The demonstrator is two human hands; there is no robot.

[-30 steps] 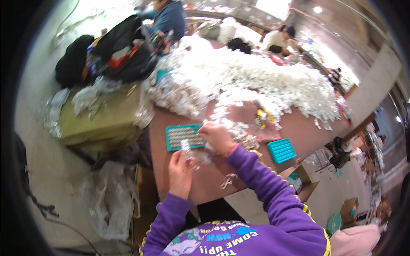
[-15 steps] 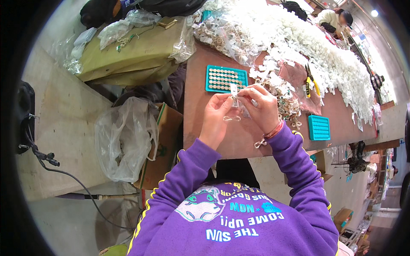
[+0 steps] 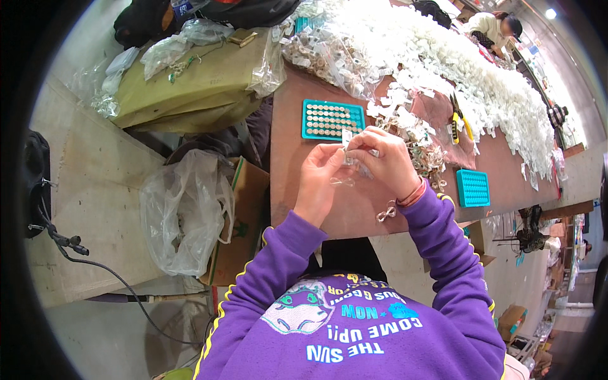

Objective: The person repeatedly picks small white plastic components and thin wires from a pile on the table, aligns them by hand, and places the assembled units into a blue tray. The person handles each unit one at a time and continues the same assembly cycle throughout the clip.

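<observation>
My left hand [image 3: 318, 178] and my right hand [image 3: 391, 163] meet over the near part of the brown table, both pinching a small cord loop [image 3: 342, 182] with a white tag [image 3: 346, 137]. The tag stands up between my fingertips, while the pale loop hangs below my left fingers. Exactly what lies between the fingertips is too small to make out. Just beyond my hands is a teal tray [image 3: 304, 130] with rows of small round discs. A second cord loop [image 3: 386, 211] lies near my right wrist.
Heaped white-tagged pieces [image 3: 468, 82] cover the far table. Yellow-handled pliers [image 3: 460, 121] and another teal tray [image 3: 474, 188] lie to the right. At left are a clear plastic bag [image 3: 183, 212], a cardboard box [image 3: 235, 218] and a covered surface [image 3: 190, 85]. Someone [image 3: 491, 31] sits at the far right.
My fingers have shifted slightly on the tagged loop, with the fingertips drawn closer together. The view has moved a little; the trays and pliers stay in place.
</observation>
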